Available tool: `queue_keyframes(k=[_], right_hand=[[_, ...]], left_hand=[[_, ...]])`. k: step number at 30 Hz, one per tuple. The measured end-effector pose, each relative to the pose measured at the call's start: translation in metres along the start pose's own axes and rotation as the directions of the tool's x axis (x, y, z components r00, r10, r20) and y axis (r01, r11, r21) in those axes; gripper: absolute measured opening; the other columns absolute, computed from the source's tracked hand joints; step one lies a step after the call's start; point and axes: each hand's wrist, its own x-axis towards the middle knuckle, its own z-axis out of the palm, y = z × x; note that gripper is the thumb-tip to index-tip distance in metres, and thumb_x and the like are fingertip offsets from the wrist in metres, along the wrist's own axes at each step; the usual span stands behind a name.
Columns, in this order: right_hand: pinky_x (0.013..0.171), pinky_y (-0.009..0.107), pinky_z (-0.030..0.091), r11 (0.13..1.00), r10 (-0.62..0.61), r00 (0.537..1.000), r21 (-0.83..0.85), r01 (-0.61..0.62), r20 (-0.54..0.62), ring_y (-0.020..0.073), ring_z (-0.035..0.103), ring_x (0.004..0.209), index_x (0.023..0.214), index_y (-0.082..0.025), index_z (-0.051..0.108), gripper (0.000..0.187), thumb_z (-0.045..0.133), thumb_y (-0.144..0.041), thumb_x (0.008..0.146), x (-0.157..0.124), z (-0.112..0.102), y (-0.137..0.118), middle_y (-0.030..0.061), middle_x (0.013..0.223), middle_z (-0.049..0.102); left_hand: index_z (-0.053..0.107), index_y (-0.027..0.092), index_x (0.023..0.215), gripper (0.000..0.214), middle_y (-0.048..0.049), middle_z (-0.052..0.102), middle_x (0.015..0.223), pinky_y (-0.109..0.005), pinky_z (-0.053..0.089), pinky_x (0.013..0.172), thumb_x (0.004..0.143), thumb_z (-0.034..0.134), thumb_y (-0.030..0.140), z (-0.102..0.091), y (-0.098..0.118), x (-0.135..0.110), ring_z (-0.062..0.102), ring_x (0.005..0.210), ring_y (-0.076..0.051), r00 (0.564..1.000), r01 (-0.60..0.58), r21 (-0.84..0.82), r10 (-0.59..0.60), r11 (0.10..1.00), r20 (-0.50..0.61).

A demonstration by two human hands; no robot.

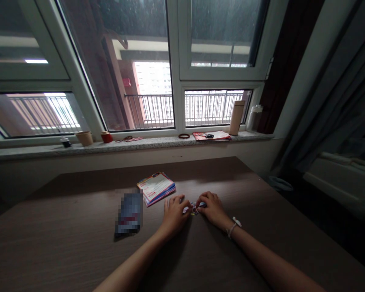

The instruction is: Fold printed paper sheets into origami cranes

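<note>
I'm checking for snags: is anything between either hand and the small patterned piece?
Nothing visible: the left hand and right hand both have their fingertips at the piece. The card stack lies beyond the left hand, off to its left.

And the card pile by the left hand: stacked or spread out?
Stacked: the cards lie on one another in one pile, slightly uneven layered edges showing toward the hands.
</note>
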Motion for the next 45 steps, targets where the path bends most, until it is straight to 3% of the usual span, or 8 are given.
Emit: queue_keyframes(k=[10,17,36,45], right_hand=[[0.098,0.035,0.033,0.994,-0.098,0.995,-0.048,0.096,-0.032,0.0219,0.049,0.107,0.088,-0.027,0.069,0.009,0.067,-0.027,0.08,-0.006,0.001,0.002,0.0031,0.105,0.059],[0.096,0.033,0.033,0.996,-0.071,0.997,-0.056,0.07,-0.011,0.0216,0.048,0.107,0.088,-0.028,0.07,0.013,0.07,-0.035,0.077,-0.005,0.0,0.0,0.0023,0.107,0.059],[0.097,0.033,0.031,0.999,0.005,1.0,-0.036,-0.004,0.029,0.0214,0.046,0.109,0.087,-0.03,0.07,0.011,0.071,-0.028,0.076,0.001,0.002,0.002,0.0007,0.109,0.058],[0.097,0.034,0.032,0.999,-0.016,0.999,-0.033,0.017,0.028,0.0222,0.046,0.11,0.087,-0.029,0.07,0.011,0.07,-0.027,0.076,-0.001,-0.001,0.0,0.0016,0.109,0.058]], left_hand=[[0.071,0.032,0.094,0.016,-0.0039,0.055,0.133,-0.054,0.02,0.109,0.083,0.062,0.041,0.0,0.003,0.001,0.04,0.127,-0.028,0.999,0.006,0.015,-0.005,1.0,-0.039],[0.07,0.032,0.094,0.015,-0.0032,0.055,0.132,-0.055,0.019,0.109,0.083,0.063,0.04,0.003,0.001,0.001,0.04,0.127,-0.028,0.999,0.014,0.021,-0.013,1.0,-0.045],[0.064,0.035,0.111,0.024,-0.0049,0.041,0.147,-0.059,0.016,0.111,0.09,0.053,0.038,-0.006,-0.01,0.004,0.031,0.138,-0.029,0.987,-0.019,0.035,0.014,0.999,0.162],[0.062,0.038,0.118,0.032,0.0007,0.032,0.154,-0.057,0.013,0.114,0.089,0.05,0.029,-0.01,-0.017,0.004,0.023,0.142,-0.029,0.966,-0.028,0.027,0.02,0.999,0.259]])
